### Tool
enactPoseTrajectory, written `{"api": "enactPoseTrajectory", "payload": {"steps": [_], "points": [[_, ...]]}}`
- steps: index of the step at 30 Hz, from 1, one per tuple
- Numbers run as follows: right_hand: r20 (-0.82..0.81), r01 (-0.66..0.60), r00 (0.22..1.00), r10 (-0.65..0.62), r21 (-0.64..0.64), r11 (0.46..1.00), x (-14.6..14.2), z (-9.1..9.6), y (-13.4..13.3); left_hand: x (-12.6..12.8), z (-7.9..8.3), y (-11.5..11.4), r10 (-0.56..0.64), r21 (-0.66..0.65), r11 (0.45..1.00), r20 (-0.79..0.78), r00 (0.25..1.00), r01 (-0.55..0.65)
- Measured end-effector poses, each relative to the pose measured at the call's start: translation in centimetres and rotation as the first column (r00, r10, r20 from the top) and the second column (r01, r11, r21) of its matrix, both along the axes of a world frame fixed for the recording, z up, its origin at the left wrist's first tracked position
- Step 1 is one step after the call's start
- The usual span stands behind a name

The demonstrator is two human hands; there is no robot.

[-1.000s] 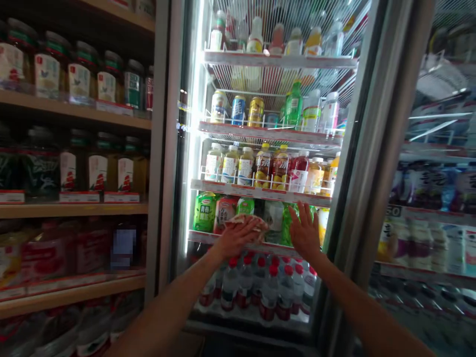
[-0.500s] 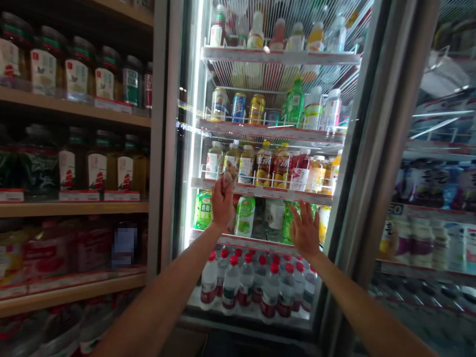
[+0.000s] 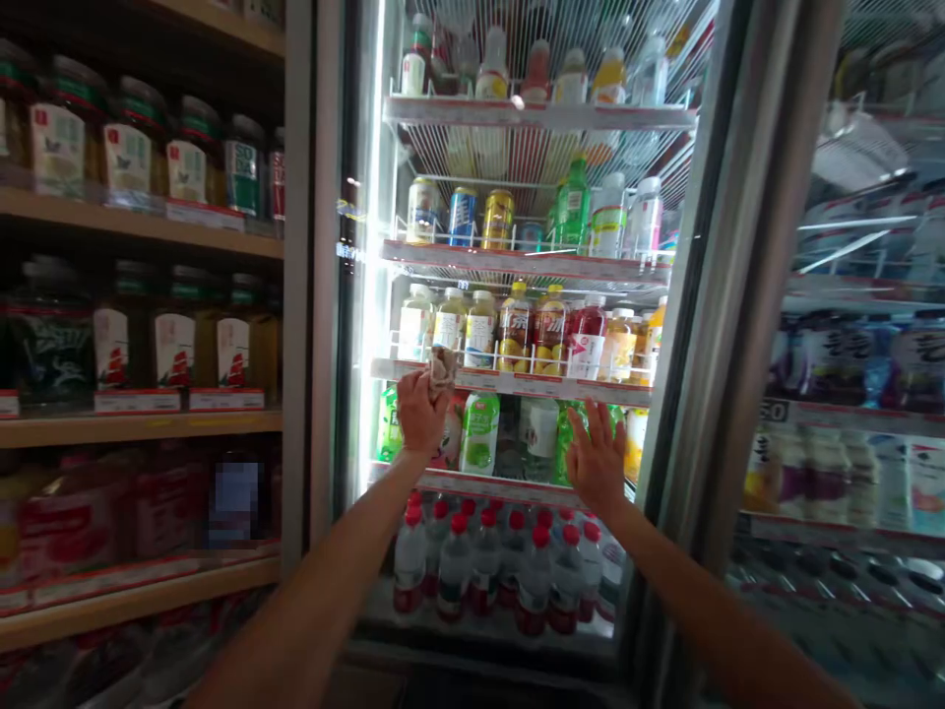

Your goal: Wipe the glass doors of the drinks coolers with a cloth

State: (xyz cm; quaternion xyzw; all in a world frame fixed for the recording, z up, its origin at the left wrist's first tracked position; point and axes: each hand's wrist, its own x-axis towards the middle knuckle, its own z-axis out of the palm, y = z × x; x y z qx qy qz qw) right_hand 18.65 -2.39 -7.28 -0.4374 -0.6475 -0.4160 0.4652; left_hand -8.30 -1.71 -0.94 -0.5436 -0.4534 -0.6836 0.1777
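Lit drinks fridge, wooden shelves left, second cooler right; crumpled pale, brown-mottled cloth pinched in left hand before fridge's left side, right hand spread farther right.

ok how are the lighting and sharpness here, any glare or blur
Head view: tall white light strip glares, looking overexposed; same view, brown wooden shelves at left look dim; same view, crumpled beige cloth in left hand looks slightly blurred.

One view, head-worn: I look forward and slightly down along my forearms, facing the drinks fridge from close up; wooden shelving fills frame left.
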Motion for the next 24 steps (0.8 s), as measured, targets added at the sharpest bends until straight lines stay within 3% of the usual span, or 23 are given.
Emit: {"api": "enactPoseTrajectory", "payload": {"steps": [2,5,8,13,16,19,24], "points": [[-0.021,-0.043,0.999,0.043,0.015,0.999,-1.3,0.4,-0.6,0.8,0.4,-0.6,-0.032,-0.016,0.999,0.015,0.999,0.033],[0.106,-0.213,0.972,0.209,0.029,0.977,-4.6,1.8,-1.7,2.3,0.8,-1.4,-0.269,-0.057,0.957,0.191,0.944,0.284],[0.209,-0.329,0.922,0.327,-0.024,0.944,-8.3,4.0,-2.0,3.6,1.0,-1.9,-0.500,-0.092,0.825,0.343,0.795,0.558],[0.212,-0.330,0.913,0.347,-0.113,0.937,-11.8,5.8,-0.4,3.7,0.7,-1.9,-0.664,-0.208,0.636,0.343,0.664,0.743],[0.297,-0.303,0.898,0.325,-0.119,0.945,-12.3,5.5,0.2,3.0,0.4,-2.2,-0.699,-0.248,0.573,0.349,0.624,0.781],[0.315,-0.241,0.916,0.247,-0.059,0.969,-11.3,6.3,0.4,1.8,0.3,-2.6,-0.676,-0.267,0.599,0.337,0.655,0.755],[-0.025,-0.153,0.986,0.163,0.227,0.962,-5.3,11.3,0.8,-0.8,0.4,-2.7,-0.498,-0.225,0.791,0.304,0.812,0.569]]}}
